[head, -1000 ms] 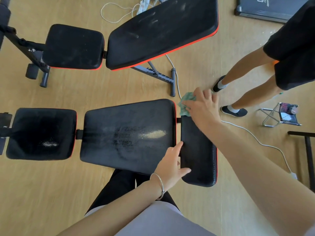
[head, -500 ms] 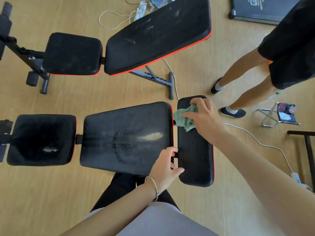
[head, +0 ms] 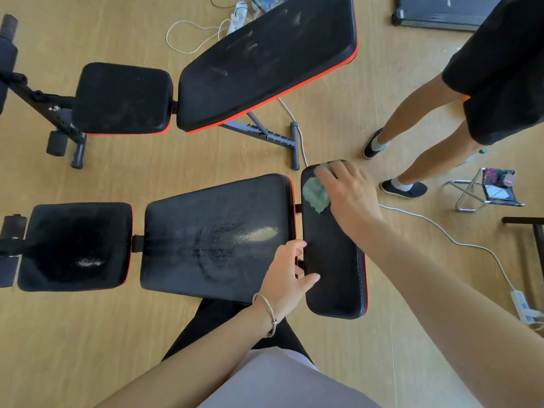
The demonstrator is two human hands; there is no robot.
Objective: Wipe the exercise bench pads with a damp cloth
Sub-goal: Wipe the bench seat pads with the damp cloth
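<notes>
The near bench has three black pads with red edging: a narrow end pad (head: 334,260) on the right, a wide middle pad (head: 217,237) with a pale dusty smear, and a left pad (head: 73,245). My right hand (head: 350,195) presses a crumpled green cloth (head: 315,194) onto the far end of the narrow pad. At that pad's left edge, my left hand (head: 290,272) grips it, fingers in the gap between the pads and thumb on top. A bracelet sits on that wrist.
A second bench (head: 265,60) with dusty black pads stands behind. Another person's legs (head: 418,148) are at the right, near a small folding stool (head: 485,189). A white cable (head: 459,242) runs across the wooden floor to a power strip (head: 525,310).
My right hand has drawn the cloth from beyond the pad's far edge onto its top and moved it along the far end. My left hand has closed onto the pad's left edge.
</notes>
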